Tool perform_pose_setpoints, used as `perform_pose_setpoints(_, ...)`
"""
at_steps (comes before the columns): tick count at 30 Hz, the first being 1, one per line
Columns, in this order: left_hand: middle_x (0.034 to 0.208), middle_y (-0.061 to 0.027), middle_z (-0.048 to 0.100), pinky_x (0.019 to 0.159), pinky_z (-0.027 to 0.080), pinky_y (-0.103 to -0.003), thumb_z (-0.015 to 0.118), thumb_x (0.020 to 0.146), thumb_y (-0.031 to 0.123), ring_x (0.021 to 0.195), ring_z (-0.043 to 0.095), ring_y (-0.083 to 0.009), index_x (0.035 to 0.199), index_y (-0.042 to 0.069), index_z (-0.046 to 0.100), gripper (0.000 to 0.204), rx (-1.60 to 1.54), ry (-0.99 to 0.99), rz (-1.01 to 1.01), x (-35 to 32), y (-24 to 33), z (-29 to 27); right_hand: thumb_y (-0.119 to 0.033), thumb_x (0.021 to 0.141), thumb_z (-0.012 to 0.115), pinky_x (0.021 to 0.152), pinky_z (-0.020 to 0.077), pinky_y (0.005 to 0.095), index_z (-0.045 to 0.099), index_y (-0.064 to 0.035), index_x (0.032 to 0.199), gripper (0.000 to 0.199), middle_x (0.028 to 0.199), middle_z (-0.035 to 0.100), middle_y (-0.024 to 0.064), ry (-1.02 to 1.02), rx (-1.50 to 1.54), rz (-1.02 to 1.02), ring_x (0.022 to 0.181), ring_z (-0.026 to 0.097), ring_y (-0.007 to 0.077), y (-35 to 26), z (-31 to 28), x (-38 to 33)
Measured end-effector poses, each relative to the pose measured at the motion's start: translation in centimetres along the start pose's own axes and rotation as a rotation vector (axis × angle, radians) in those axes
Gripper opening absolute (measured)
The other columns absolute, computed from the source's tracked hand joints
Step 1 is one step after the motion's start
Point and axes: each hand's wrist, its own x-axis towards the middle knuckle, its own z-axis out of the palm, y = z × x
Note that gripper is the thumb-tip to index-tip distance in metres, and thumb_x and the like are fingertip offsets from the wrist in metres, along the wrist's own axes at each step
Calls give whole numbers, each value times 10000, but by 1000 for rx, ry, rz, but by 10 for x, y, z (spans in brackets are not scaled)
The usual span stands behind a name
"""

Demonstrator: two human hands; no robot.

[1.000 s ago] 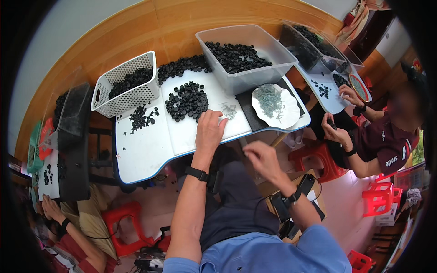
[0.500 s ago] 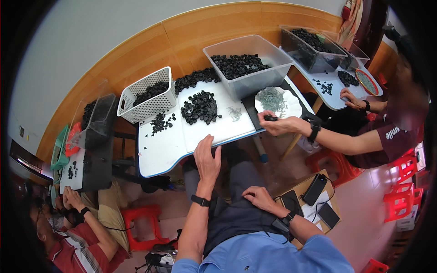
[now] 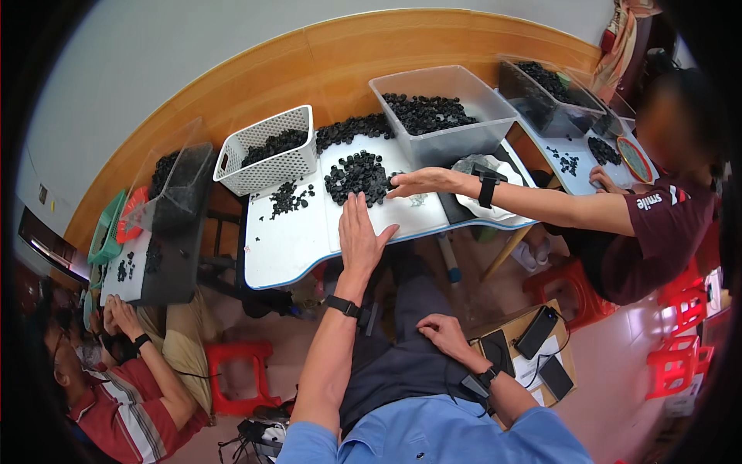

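Black parts pile (image 3: 357, 175): small dark round pieces, heaped loosely on the white table (image 3: 286, 247), in front of the white basket (image 3: 267, 151).
Left hand (image 3: 361, 233): laid flat, fingers spread, just below the pile.
Right hand (image 3: 442, 332): rested on the lap, fingers loosely curled, nothing held.
Co-worker's hand (image 3: 421, 182): reached in from the right, fingertips at the pile's edge.
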Motion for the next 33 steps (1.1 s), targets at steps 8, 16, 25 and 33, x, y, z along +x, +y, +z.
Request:
perform_pose_setpoints(8,1572,-347,376,1202,330,-507,883,778,455,1458,380,-475,1560,-69,303,1106,-13,43,-108,0,2,11,-91,894,739,731,543,309,775,5,1009,154,921,753,113,28,18,78,773,692,174,1,-4,-1)
perform_pose_setpoints(16,1623,-346,293,1207,298,-565,867,779,504,1486,332,-488,1600,-24,271,1143,49,13,-157,13,2,18,-36,889,731,717,545,311,780,10,1008,137,884,746,103,18,78,153,780,691,161,2,-4,7)
perform_pose_setpoints(25,1644,-288,297,1239,211,-597,755,897,529,1522,289,-461,1603,1,284,999,89,36,-130,43,-29,27,-21,840,769,988,516,442,650,36,1210,393,1281,635,221,435,-458,-545,1168,609,393,-108,-48,119)
perform_pose_setpoints(33,1530,-262,463,1208,302,-518,632,1033,410,1444,398,-425,1506,-38,421,685,-289,199,-228,46,-43,21,-44,861,737,1061,471,477,563,78,1321,507,1370,572,290,313,-442,-632,1238,556,452,-132,-18,173)
